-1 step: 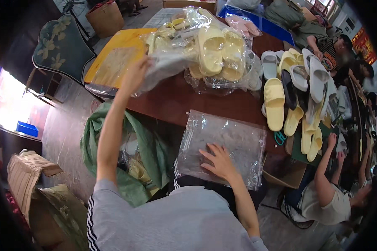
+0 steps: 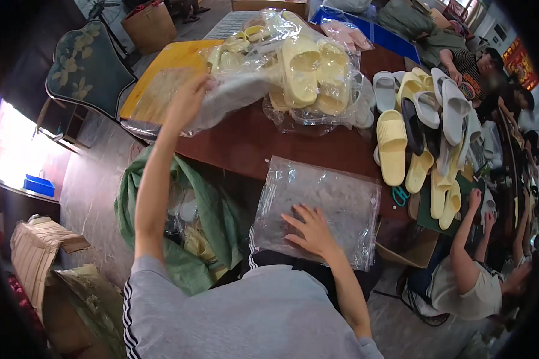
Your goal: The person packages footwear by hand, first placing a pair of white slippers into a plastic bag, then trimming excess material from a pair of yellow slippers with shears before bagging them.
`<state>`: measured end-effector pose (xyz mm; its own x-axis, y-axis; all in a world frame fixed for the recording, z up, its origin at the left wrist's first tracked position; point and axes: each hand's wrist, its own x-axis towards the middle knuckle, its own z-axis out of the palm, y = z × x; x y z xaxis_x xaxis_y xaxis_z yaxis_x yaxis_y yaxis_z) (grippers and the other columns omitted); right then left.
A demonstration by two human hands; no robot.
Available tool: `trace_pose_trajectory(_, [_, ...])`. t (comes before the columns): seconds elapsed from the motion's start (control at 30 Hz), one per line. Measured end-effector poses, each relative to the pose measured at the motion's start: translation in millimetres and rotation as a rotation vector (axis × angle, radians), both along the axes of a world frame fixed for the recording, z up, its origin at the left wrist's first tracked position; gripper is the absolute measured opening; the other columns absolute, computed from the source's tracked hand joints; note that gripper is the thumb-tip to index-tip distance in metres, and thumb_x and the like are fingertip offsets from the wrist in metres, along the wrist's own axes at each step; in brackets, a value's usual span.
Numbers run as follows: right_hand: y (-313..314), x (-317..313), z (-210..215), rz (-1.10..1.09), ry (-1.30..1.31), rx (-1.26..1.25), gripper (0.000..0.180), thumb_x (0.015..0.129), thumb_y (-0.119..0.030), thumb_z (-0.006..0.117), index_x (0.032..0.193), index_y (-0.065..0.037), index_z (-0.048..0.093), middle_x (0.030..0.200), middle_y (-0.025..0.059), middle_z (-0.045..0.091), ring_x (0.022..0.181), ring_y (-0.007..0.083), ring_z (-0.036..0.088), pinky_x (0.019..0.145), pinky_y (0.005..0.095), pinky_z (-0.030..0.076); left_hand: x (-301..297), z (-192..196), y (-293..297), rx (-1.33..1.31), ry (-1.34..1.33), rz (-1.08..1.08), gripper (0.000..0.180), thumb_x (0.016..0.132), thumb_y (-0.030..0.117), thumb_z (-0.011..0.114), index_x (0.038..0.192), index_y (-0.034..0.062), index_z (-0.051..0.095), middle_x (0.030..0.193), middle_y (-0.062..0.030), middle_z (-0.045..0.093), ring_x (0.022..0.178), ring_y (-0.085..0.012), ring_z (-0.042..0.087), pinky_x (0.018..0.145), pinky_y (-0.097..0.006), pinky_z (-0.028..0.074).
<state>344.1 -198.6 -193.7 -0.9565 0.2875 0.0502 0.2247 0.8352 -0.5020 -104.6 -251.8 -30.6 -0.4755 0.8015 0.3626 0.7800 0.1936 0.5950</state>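
My left hand (image 2: 188, 102) reaches over the far left of the table, its fingers closed on the edge of a clear plastic bag (image 2: 230, 99). That bag trails right toward a heap of pale yellow slippers (image 2: 300, 72) wrapped in clear plastic. My right hand (image 2: 311, 230) lies flat with fingers spread, palm down on clear flat plastic sleeves (image 2: 347, 197) at the table's near edge, partly over my lap. How many sleeves lie there I cannot tell. Right of them, a single yellow slipper (image 2: 392, 149) rests beside a pile of loose grey, dark and yellow slippers (image 2: 455, 113).
A green woven sack (image 2: 156, 203) holding bagged slippers stands open below the table's left side. Teal scissors (image 2: 399, 195) lie by the yellow slipper. A yellow board (image 2: 173, 57) and a floral-backed chair (image 2: 87, 66) are far left. Other people (image 2: 467, 281) sit along the right.
My left hand has shifted slightly left and nearer, drawing the clear plastic bag with it over the yellow board's edge. My right hand has stayed almost still on the sleeves.
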Motion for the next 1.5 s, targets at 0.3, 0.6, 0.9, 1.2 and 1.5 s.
trace_pose_trajectory(0.3, [-22,-9,-11,0.050,-0.023,-0.112,0.055,0.093,-0.049,0.060,0.142,-0.026,0.053,0.149,0.0153,0.043,0.142,0.0364,0.035,0.115,0.0628,0.023,29,82,4,-0.005,-0.655,-0.133,0.032,0.103,0.024,0.049,0.122,0.0073,0.068,0.101,0.0004,0.068,0.086,-0.0055,0.059,0.075,-0.021,0.049])
trace_pose_trajectory(0.6, [-25,-8,-24,0.025,0.021,-0.096,0.057,0.092,-0.053,0.059,0.141,-0.023,0.055,0.149,0.0168,0.043,0.142,0.0378,0.035,0.113,0.0653,0.025,140,85,19,-0.090,-0.696,-0.181,0.034,0.102,0.024,0.047,0.126,0.0046,0.059,0.105,-0.0064,0.069,0.078,-0.0148,0.066,0.066,-0.026,0.053])
trace_pose_trajectory(0.9, [-48,19,0,-0.103,0.104,0.186,0.055,0.095,-0.038,0.059,0.135,-0.002,0.054,0.141,0.0244,0.049,0.126,0.0406,0.053,0.103,0.0481,0.045,283,25,58,-0.141,-0.595,-0.824,0.035,0.099,0.023,0.059,0.120,-0.0047,0.059,0.102,-0.0139,0.070,0.081,-0.0183,0.071,0.071,-0.032,0.058])
trace_pose_trajectory(1.2, [-24,118,88,-0.407,0.114,-0.730,0.029,0.099,-0.009,0.051,0.125,0.000,0.062,0.127,0.0134,0.065,0.118,0.0279,0.062,0.101,0.0352,0.046,230,-81,34,-0.138,-0.130,-0.465,0.037,0.094,0.014,0.062,0.129,0.0016,0.058,0.134,-0.0167,0.056,0.125,-0.0323,0.054,0.106,-0.041,0.043])
trace_pose_trajectory(1.5, [71,139,-25,-0.992,0.277,-0.495,0.040,0.092,-0.002,0.057,0.132,0.002,0.055,0.118,0.0192,0.067,0.109,0.0260,0.066,0.094,0.0358,0.051,185,-180,-21,-0.355,0.188,-0.029,0.063,0.095,0.033,0.060,0.146,0.0027,0.040,0.146,-0.0253,0.041,0.136,-0.0425,0.039,0.110,-0.050,0.034])
